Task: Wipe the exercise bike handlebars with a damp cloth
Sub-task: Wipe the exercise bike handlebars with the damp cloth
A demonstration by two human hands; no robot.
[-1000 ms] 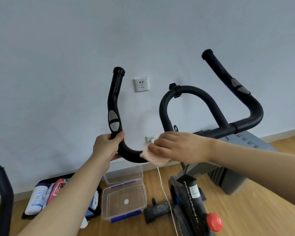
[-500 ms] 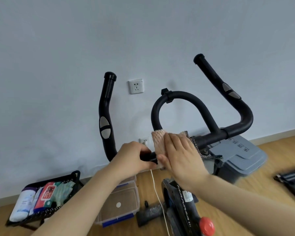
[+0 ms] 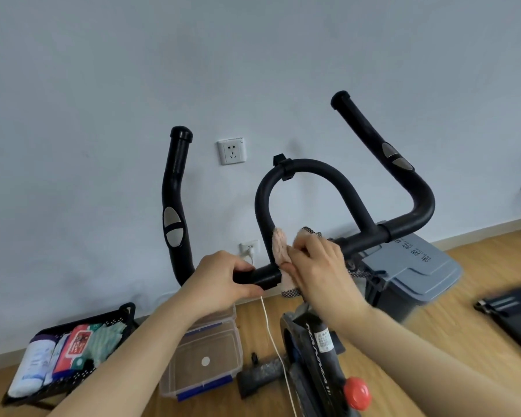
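Observation:
The black exercise bike handlebars [image 3: 307,170] rise in front of the wall, with a left horn, a middle loop and a right horn. My left hand [image 3: 220,281] is closed around the lower crossbar just left of centre. My right hand [image 3: 316,266] presses a pink cloth [image 3: 280,245] with a dark patterned edge against the crossbar at the foot of the loop. The cloth wraps over the bar and hides that stretch of it.
A red knob [image 3: 356,392] sits on the bike frame below. On the floor are a clear plastic box [image 3: 205,359], a black basket of bottles and packets [image 3: 57,353], a grey bin [image 3: 409,266] and a white cable [image 3: 275,344]. A wall socket [image 3: 231,151] lies behind the bars.
My left hand slid from the left bend to the crossbar near the centre. My right hand carried the cloth right, to the foot of the loop, and wrapped it over the bar.

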